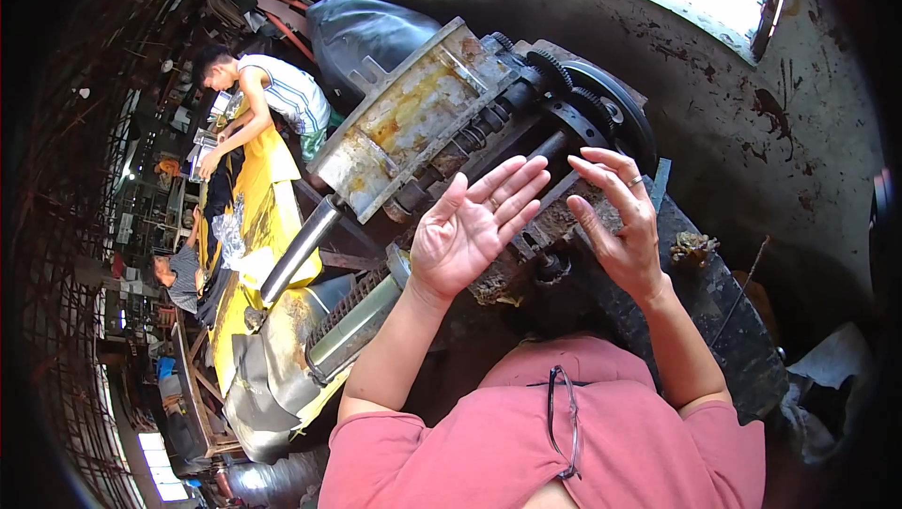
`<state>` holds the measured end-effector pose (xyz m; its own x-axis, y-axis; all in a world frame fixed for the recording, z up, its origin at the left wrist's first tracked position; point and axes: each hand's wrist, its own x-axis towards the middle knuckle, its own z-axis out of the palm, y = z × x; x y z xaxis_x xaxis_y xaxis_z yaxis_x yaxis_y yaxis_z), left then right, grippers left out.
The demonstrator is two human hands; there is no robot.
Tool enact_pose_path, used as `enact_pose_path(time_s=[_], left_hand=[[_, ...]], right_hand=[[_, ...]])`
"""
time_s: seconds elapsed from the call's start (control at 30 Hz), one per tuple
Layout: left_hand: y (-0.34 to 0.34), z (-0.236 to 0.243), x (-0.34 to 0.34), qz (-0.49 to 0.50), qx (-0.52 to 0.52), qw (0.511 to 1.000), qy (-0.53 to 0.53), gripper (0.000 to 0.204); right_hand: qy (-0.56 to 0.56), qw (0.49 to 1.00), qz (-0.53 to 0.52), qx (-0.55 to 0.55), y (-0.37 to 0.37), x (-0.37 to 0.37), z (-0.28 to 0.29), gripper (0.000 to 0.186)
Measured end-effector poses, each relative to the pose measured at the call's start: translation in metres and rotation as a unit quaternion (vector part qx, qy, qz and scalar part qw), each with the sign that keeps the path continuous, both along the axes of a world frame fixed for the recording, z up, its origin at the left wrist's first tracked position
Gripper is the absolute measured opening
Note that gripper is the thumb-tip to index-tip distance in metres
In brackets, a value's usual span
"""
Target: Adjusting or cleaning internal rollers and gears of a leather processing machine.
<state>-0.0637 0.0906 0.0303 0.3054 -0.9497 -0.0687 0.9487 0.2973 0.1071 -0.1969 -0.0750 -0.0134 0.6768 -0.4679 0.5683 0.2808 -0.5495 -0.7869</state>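
Note:
My left hand (462, 235) is held palm up, fingers stretched out and empty, over a worn, stained machine (395, 124). My right hand (615, 223) hangs to its right, fingers apart and slightly curled, empty. The two hands do not touch. Behind them are a dark shaft (547, 147), toothed gear wheels (550, 70) and a large dark wheel (634, 124). A shiny steel roller (299, 251) juts out on the left, and a green cylinder with a coiled part (348, 331) lies below it. Whether either hand rests on the machine is hidden.
At left, a person in a striped sleeveless top (287, 96) bends over a yellow-covered table (277, 218); another person (181, 279) is lower down. A grey wall (808, 133) curves along the right. A dark slab (742, 359) and white cloth (827, 359) sit at lower right.

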Motion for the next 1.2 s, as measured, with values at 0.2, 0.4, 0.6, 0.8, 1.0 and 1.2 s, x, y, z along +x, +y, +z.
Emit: enact_pose_path(time_s=[0.2, 0.4, 0.6, 0.8, 1.0, 1.2], left_hand=[[0.012, -0.018, 0.011, 0.027, 0.090, 0.970, -0.223, 0.033], [0.029, -0.009, 0.016, 0.119, 0.264, 0.840, -0.459, 0.029], [0.028, -0.002, 0.036, 0.131, 0.329, 0.749, -0.560, 0.018], [-0.022, -0.007, 0.029, 0.168, 0.384, 0.415, -0.808, 0.023], [-0.050, -0.028, 0.028, 0.072, 0.474, 0.230, -0.847, 0.045], [-0.053, -0.039, 0.030, 0.043, 0.505, 0.143, -0.850, 0.054]], right_hand=[[-0.019, 0.999, -0.002, -0.034, 0.005, 0.002, 0.010, 0.035], [0.006, 0.999, -0.034, -0.015, 0.002, 0.001, -0.015, 0.026], [0.007, 0.997, -0.077, -0.005, 0.000, 0.005, -0.037, 0.018], [-0.006, 0.995, -0.095, -0.021, -0.002, 0.005, -0.043, 0.015], [-0.008, 0.997, -0.080, 0.013, 0.000, 0.003, -0.043, 0.015], [-0.017, 0.997, -0.072, -0.003, -0.002, 0.003, -0.045, 0.016]])
